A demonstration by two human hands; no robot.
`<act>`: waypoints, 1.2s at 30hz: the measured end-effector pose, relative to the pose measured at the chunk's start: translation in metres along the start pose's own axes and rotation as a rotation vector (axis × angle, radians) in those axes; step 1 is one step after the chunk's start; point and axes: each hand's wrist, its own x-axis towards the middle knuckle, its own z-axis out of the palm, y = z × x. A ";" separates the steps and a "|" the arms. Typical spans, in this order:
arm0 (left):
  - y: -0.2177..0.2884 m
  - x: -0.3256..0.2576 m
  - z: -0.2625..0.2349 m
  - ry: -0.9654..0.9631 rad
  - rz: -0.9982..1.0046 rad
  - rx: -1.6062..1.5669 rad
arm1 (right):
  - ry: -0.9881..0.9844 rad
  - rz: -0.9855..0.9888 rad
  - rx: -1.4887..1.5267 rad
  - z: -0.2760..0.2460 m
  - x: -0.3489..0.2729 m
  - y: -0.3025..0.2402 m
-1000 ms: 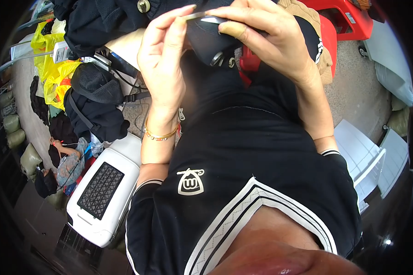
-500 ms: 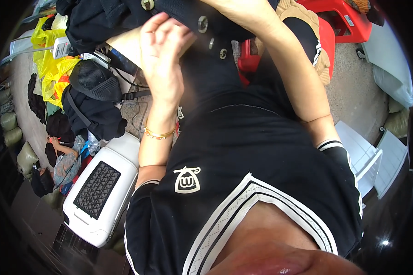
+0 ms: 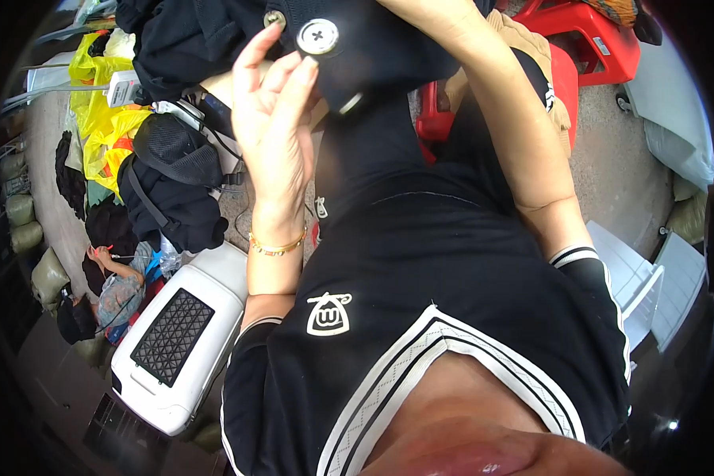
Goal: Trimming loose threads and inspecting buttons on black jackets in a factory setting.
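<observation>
A dark garment (image 3: 389, 55) with several round buttons is held up in front of me at the top. Its large pale-rimmed button (image 3: 317, 37) faces up, and a smaller button (image 3: 274, 20) lies to its left. My left hand (image 3: 274, 119) grips the garment's edge by the large button; one fingertip presses at the button's lower rim, while another finger is raised beside the smaller button. The upper edge cuts off most of my right hand (image 3: 432, 12), which reaches over the garment, so its fingers are hidden.
Red plastic stools (image 3: 587, 47) stand at the far right. To the left are a yellow plastic bag (image 3: 95, 87), a black mesh cap (image 3: 174, 147), dark cloth, cables and a white case (image 3: 170, 341) with a black grille. Beyond these, another person (image 3: 119, 289) is partly visible.
The large button has turned from tilted to facing up and shifted left. My left hand has gone from loosely spread beside the garment to gripping its edge.
</observation>
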 end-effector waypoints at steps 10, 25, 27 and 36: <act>0.018 -0.001 0.009 0.002 0.131 0.161 | -0.204 -0.143 0.596 -0.013 -0.052 -0.008; 0.010 0.007 0.009 -0.104 0.078 0.273 | 0.074 -1.027 0.076 0.009 -0.035 0.050; 0.011 0.006 0.008 -0.106 0.017 0.309 | 0.154 -1.018 0.071 0.013 -0.036 0.047; 0.004 0.004 0.015 -0.041 0.008 0.292 | 0.141 -0.612 0.208 0.007 -0.061 0.025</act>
